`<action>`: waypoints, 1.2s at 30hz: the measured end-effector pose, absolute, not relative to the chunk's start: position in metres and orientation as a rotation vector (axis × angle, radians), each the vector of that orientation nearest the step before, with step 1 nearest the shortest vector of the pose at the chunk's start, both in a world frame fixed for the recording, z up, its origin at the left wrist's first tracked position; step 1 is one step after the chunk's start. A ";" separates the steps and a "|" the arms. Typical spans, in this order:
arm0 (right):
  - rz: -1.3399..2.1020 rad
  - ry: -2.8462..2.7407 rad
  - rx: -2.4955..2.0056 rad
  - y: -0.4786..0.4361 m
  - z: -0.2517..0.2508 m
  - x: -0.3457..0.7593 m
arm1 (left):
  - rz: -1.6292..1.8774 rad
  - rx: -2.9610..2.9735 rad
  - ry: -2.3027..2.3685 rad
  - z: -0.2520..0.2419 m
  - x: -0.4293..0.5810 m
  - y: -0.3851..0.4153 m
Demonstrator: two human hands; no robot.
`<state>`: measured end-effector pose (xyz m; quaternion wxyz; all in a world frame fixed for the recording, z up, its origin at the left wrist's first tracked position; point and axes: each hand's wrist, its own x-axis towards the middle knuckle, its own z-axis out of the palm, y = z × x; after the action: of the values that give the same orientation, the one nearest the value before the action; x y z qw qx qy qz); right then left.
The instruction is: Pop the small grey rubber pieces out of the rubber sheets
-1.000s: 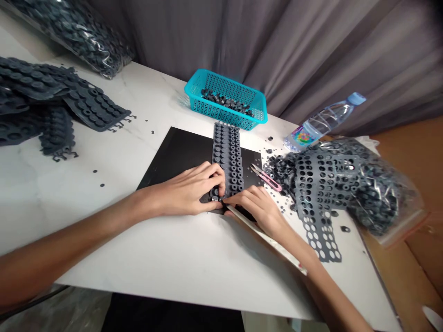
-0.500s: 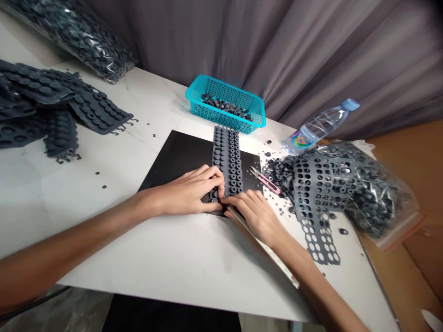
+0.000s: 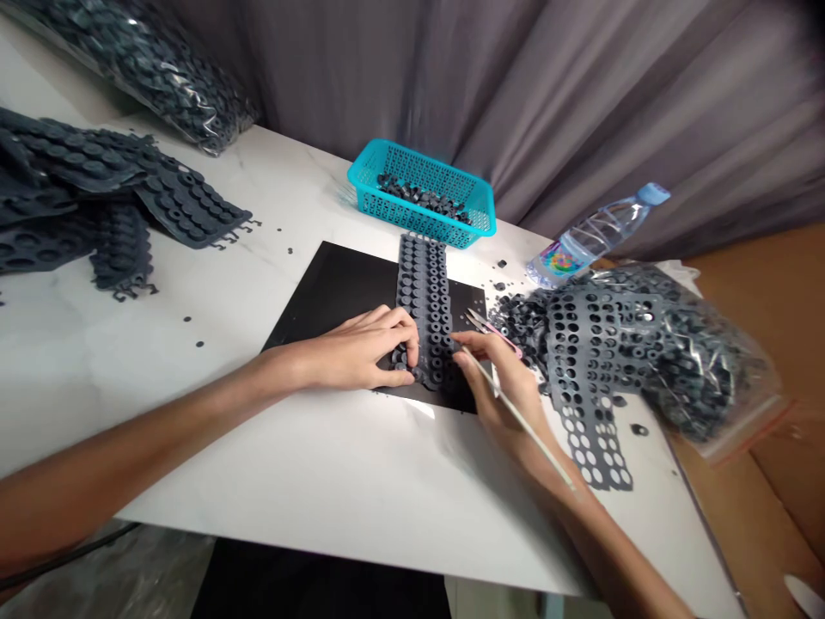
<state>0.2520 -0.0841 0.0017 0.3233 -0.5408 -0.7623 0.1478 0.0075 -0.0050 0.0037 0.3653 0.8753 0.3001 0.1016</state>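
Note:
On a black mat (image 3: 351, 297) lies a dark grey rubber strip (image 3: 423, 297) with rows of round, ring-like pieces. My left hand (image 3: 364, 351) is closed at the strip's near left edge, thumb and curled fingers on it; the exact contact under the fingers is hidden. A thin, long white stick (image 3: 525, 421) is pinched in my right hand (image 3: 506, 378), which is beside the strip's right edge. Its tip is hidden by the fingers. Just beyond that hand are pink-handled thread snips (image 3: 490, 329), partly covered by it.
A turquoise basket (image 3: 422, 225) of small dark pieces stands behind the mat. To the right are a water bottle (image 3: 596, 232), a punched-out sheet (image 3: 583, 370) and a bag of pieces (image 3: 702, 370). More rubber strips (image 3: 186, 206) and a full bag (image 3: 174, 77) lie left.
My right hand, with the white stick, has moved right and slightly away from me, from beside my left fingers to the strip's right edge. My left hand has stayed nearly in place.

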 end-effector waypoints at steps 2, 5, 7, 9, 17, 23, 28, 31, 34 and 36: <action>0.414 -1.988 -1.419 -0.083 0.009 0.259 | 0.274 2.232 0.731 0.003 0.005 -0.003; 0.465 -2.079 -1.339 -0.084 0.015 0.261 | 0.287 2.212 0.665 0.002 0.002 -0.001; 0.469 -2.173 -1.251 -0.084 0.013 0.258 | 0.299 2.207 0.657 0.001 0.001 -0.001; 0.435 -2.255 -1.165 -0.083 0.008 0.255 | 0.312 2.208 0.660 0.001 0.000 -0.002; 0.392 -2.443 -0.990 -0.077 0.008 0.256 | 0.334 2.234 0.649 0.005 0.000 -0.006; 0.458 -2.432 -1.026 -0.078 0.011 0.254 | 0.321 2.252 0.654 0.004 0.000 -0.006; 0.390 -2.452 -1.009 -0.076 0.005 0.254 | 0.323 2.271 0.671 0.004 0.002 -0.007; 0.294 -2.482 -0.969 -0.074 0.000 0.254 | 0.310 2.276 0.680 0.005 0.003 -0.007; 0.211 -2.532 -0.948 -0.074 -0.001 0.253 | 0.311 2.271 0.686 0.004 0.003 -0.006; 0.165 -2.558 -0.934 -0.075 0.000 0.252 | 0.319 2.271 0.688 0.003 0.003 -0.006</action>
<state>0.2525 -0.0747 0.0002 0.2052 -0.3351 -0.9177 0.0592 0.0033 -0.0065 0.0034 0.3649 0.8831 0.2675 0.1242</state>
